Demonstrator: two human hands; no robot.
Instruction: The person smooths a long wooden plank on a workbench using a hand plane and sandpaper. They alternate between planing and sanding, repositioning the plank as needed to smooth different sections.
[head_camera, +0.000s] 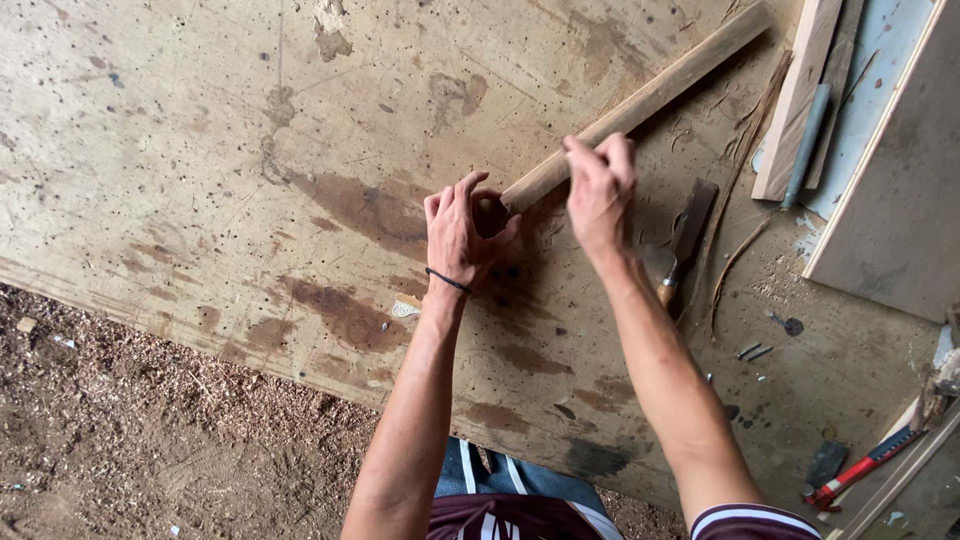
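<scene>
The near end of the wooden stick (640, 100) is hidden behind the left hand (458, 235), and its far end runs out past the top edge of the picture. The chisel (685, 240) by the surface's right side has its handle partly covered by the right forearm, and whether the right hand (600, 190) grips the stick or only rests on it cannot be told. At the lower right corner, the red-handled tool (860, 468) is partly covered by a slat, and the small dark bits (755, 351) near it are too small to tell.
</scene>
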